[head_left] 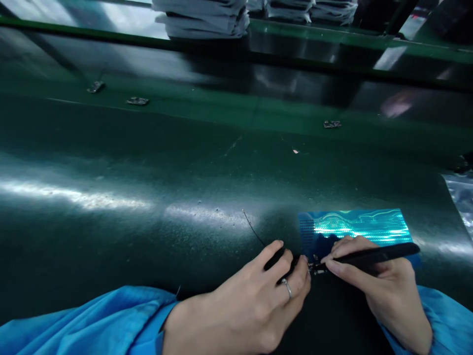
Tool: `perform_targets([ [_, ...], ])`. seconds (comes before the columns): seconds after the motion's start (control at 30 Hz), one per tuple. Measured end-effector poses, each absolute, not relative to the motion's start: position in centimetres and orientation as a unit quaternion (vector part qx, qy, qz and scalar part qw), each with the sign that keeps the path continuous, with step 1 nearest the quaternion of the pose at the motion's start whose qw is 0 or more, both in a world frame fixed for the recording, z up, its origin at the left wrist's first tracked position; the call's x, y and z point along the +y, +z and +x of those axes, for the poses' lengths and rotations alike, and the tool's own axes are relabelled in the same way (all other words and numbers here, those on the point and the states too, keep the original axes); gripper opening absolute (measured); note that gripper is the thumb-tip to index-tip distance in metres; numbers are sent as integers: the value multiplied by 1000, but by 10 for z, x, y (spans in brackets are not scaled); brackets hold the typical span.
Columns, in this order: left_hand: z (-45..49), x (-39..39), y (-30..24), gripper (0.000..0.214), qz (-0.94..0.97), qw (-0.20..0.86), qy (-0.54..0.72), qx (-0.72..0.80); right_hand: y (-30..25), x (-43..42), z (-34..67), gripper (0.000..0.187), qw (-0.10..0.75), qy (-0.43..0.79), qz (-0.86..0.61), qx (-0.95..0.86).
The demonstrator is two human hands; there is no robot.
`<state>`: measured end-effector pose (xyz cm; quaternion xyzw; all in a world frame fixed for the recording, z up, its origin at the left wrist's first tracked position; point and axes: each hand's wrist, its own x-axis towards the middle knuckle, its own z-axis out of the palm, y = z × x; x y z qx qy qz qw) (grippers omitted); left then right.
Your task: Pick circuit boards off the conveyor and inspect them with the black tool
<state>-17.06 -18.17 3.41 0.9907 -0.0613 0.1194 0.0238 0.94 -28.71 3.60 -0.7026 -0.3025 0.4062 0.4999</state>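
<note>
My left hand [258,296], with a ring on one finger, is closed on a small dark electronic part whose end [311,267] shows past the fingertips. Most of that part is hidden under the fingers. A thin black wire [253,229] sticks out beyond the hand, up and to the left. My right hand [384,281] grips black tweezers [369,257] like a pen, their tips at the exposed end of the part. Behind the right hand lies a shiny blue sheet [354,227] with rows of small dark marks at its left side.
Small circuit boards [138,101], [332,124] lie along the back of the green mat [148,148]. A pale scrap [295,151] lies nearer. Stacked grey-white packets [207,19] fill part of the shelf above. A clear plastic bag [460,197] is at the right edge.
</note>
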Motion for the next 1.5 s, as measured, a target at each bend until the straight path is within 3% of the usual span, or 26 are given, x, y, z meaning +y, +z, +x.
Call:
perform_targets([
  [0.6, -169, -182, 35, 35, 989, 2, 132, -62, 33, -288, 10, 10, 504, 423, -696, -286],
  [0.97, -144, -179, 22, 32, 969, 39, 236, -56, 24, -283, 15, 12, 608, 447, -629, -187],
  [1.27, -137, -138, 14, 38, 957, -24, 290, -9, 20, -277, 17, 17, 619, 450, -627, -142],
  [1.5, -122, -43, 25, 28, 957, -188, 179, 128, 6, -277, 24, 18, 603, 471, -624, -161],
])
